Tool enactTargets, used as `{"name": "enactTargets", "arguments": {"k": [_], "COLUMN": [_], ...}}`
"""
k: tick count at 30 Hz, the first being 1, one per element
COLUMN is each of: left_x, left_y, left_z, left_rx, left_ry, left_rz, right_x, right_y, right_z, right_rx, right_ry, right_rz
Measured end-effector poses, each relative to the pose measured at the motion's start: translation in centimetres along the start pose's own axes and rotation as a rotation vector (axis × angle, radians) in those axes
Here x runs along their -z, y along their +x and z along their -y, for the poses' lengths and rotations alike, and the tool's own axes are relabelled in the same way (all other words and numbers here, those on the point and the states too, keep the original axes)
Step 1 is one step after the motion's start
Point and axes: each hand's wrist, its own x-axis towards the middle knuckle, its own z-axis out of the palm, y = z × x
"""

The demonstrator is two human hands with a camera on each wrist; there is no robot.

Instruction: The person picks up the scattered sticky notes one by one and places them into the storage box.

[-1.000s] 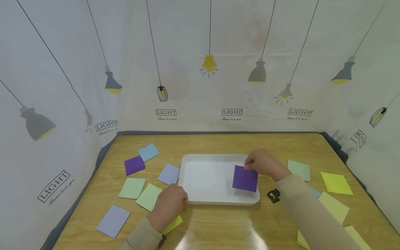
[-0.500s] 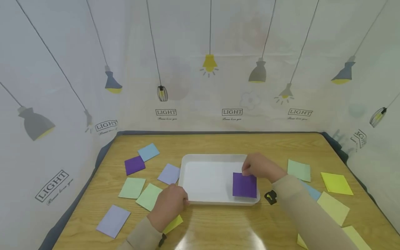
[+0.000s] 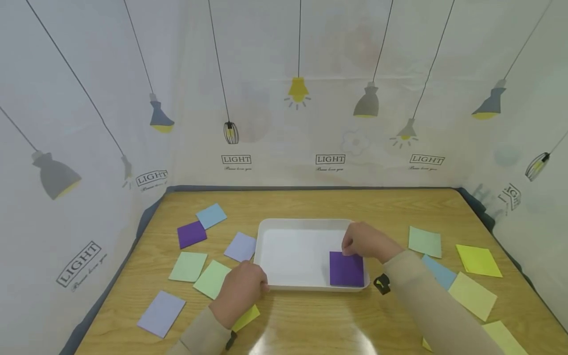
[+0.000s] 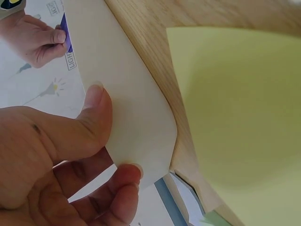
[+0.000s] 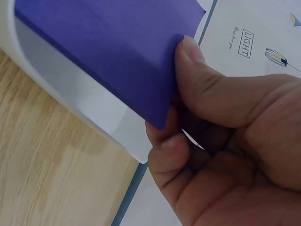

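A shallow white tray [image 3: 293, 254] lies on the wooden table. At its near left corner my left hand [image 3: 241, 290] grips the tray's side, thumb and fingers on the wall in the left wrist view. My right hand [image 3: 369, 241] pinches the far edge of a purple sticky note pad [image 3: 346, 272] between thumb and fingers. The purple pad is over the tray's right end, close to the near rim. In the right wrist view, the pad [image 5: 113, 47] looks several sheets thick. Whether its underside touches the tray floor I cannot tell.
Left of the tray lie another purple note [image 3: 192, 234], a blue one [image 3: 211, 216], lilac [image 3: 160, 314] and green ones [image 3: 188, 266]. A yellow note [image 3: 246, 318] is partly under my left arm. Green [image 3: 424, 241], blue and yellow notes [image 3: 479, 260] lie to the right.
My right hand has lowered the purple sticky note pad towards the tray's near right corner. The left hand keeps its hold on the tray, which has not moved.
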Motion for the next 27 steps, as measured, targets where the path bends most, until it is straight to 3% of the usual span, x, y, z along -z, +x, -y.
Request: {"name": "enactTargets", "arguments": {"k": [7,14,27], "left_x": [-0.1,0.1,0.4], "left_y": [0.0,-0.1,-0.3], "left_z": [0.1,0.0,-0.1], "left_rx": [-0.006,-0.008,-0.003], "left_ry": [0.004,0.007,-0.010], "left_rz": [0.002,0.002,-0.007], "right_x": [-1.0,-1.8,-2.8], "right_y": [0.5,1.1,1.7], "right_z": [0.1,-0.1,-0.4], "right_rx": [-0.041,0.002,-0.025], "right_ry": [0.017,0.008,-0.001], "right_rz": [0.022,0.000,-0.022]}}
